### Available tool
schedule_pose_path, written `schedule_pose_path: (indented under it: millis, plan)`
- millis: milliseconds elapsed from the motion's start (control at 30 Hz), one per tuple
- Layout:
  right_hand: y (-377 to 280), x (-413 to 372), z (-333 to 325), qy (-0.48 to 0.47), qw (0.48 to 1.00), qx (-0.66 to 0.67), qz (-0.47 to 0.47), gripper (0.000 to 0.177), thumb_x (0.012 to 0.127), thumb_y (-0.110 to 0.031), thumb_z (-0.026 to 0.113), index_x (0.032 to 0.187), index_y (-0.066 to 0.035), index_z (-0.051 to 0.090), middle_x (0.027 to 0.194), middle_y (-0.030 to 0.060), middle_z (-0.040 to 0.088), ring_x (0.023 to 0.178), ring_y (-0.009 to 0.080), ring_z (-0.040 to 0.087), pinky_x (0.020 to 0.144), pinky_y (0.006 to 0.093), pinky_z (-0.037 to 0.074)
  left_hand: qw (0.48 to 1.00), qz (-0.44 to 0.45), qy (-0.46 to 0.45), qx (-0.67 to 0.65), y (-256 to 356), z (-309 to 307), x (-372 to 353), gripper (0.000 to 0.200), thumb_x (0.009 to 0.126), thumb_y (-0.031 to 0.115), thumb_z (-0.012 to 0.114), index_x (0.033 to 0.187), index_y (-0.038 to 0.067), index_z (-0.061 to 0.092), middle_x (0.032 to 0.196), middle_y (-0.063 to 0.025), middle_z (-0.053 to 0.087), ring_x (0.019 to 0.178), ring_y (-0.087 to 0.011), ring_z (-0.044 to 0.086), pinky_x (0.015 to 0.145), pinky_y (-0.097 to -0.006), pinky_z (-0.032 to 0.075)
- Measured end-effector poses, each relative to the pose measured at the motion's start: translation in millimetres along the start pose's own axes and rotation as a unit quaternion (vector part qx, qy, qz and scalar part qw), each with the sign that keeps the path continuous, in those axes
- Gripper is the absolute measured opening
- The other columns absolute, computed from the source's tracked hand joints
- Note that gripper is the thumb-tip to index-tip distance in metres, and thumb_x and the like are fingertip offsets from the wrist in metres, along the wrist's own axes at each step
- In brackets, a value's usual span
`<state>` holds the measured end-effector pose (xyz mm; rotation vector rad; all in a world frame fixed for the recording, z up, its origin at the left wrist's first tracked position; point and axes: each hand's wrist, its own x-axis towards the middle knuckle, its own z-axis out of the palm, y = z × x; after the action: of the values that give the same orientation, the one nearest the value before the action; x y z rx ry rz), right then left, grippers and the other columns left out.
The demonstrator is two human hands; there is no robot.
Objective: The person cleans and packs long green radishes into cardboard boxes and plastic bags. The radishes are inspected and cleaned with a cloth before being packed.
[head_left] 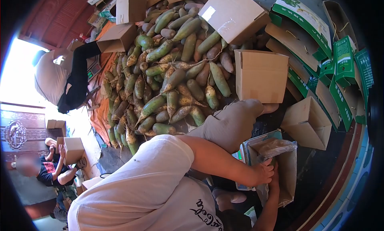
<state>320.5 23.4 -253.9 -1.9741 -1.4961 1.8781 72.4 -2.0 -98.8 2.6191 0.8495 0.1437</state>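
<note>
Both of my hands are at an open cardboard box (289, 179) lined with clear plastic (276, 148), which rests on a scale (241, 155) at the lower right. My left hand (264, 173) is at the box's near side, its fingers curled at the plastic. Close beside it, my right hand (274, 179) reaches in from below, partly hidden. A bit of a green radish (273, 161) shows between the hands and the plastic. Which fingers grip it is unclear.
A large pile of green radishes (160, 99) lies beyond my knee. Cardboard boxes (262, 77) and green printed cartons (344, 61) stand along the right. One person (54, 79) bends at upper left; another (50, 167) holds a box at lower left.
</note>
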Motion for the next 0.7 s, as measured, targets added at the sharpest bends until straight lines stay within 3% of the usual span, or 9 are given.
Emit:
schedule_pose_path:
  millis: [200,400,500,633,700]
  plan:
    - [-2.7,1.4,0.1,-0.035,0.996,-0.082,0.017,0.04,0.094,-0.027,0.034,0.13,-0.012,0.036,0.117,0.0098,0.052,0.102,0.0245,0.052,0.078,0.037,0.046,1.0,-0.005,-0.017,0.003,1.2,2.9,3.9,0.022,0.074,0.02,0.055,0.095,0.017,0.057,0.109,-0.0038,0.051,0.114,-0.0243,0.04,0.103,-0.0568,0.012]
    - [11.5,4.1,-3.6,0.025,0.988,-0.149,-0.033,0.044,0.093,-0.032,0.035,0.132,-0.012,0.034,0.115,0.012,0.054,0.098,0.0256,0.055,0.075,0.0385,0.046,1.0,0.001,0.011,0.025,0.5,3.9,1.2,0.022,0.074,0.02,0.055,0.096,0.017,0.057,0.108,-0.0033,0.051,0.113,-0.0241,0.041,0.103,-0.0566,0.013]
    - [-23.4,-9.0,3.4,0.03,0.96,-0.27,0.061,0.043,0.093,-0.034,0.033,0.13,-0.012,0.035,0.114,0.0123,0.054,0.098,0.0257,0.055,0.075,0.0389,0.046,1.0,0.0,0.008,0.021,0.9,4.3,1.5,0.022,0.074,0.02,0.055,0.096,0.018,0.057,0.108,-0.0034,0.051,0.113,-0.024,0.041,0.102,-0.0565,0.013]
    - [36.4,26.6,-6.1,-0.041,0.988,-0.149,0.0,0.038,0.095,-0.033,0.029,0.127,-0.013,0.038,0.109,0.0111,0.055,0.096,0.0255,0.054,0.077,0.0383,0.045,1.0,0.001,0.002,0.021,0.7,5.0,2.4,0.023,0.074,0.02,0.055,0.096,0.017,0.057,0.109,-0.0036,0.05,0.113,-0.0239,0.041,0.102,-0.0563,0.014]
    - [34.9,20.3,-5.1,-0.04,0.99,-0.138,-0.003,0.038,0.095,-0.032,0.029,0.126,-0.014,0.039,0.11,0.0109,0.055,0.097,0.0255,0.054,0.078,0.0383,0.045,1.0,0.003,0.005,0.01,0.2,4.1,2.2,0.023,0.074,0.02,0.056,0.096,0.017,0.057,0.109,-0.0036,0.05,0.113,-0.024,0.041,0.103,-0.0563,0.013]
